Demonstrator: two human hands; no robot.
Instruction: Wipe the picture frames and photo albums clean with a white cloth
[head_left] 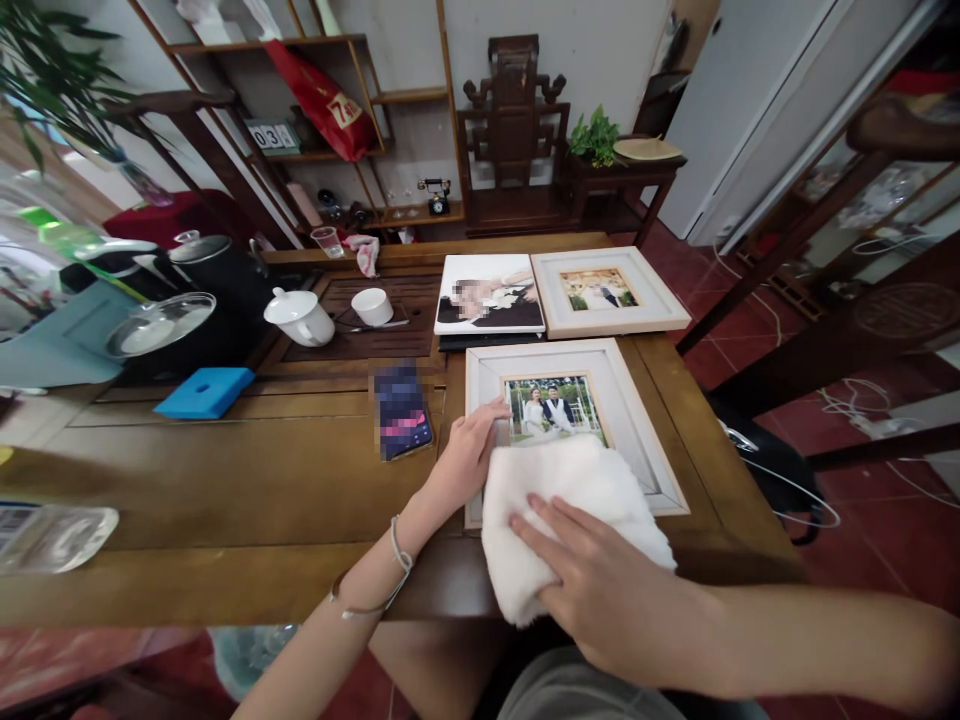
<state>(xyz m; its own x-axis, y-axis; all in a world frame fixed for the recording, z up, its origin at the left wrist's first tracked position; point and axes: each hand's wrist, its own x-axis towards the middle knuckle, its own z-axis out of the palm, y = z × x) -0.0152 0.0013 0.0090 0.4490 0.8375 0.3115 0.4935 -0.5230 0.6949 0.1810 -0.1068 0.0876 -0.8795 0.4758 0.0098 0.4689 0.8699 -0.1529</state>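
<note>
One frame (624, 408) lies flat on the table (300, 490) right of the phone (403, 412), with the left hand (474, 442) on its left border, grip indeterminable, and the right hand (592, 572) clasped on the cloth (574, 472) covering its near side.

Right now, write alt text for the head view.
The right hand presses a white cloth over the near part of a framed photo on a wooden table; the left hand touches the frame. A phone and a second framed photo lie nearby.
</note>
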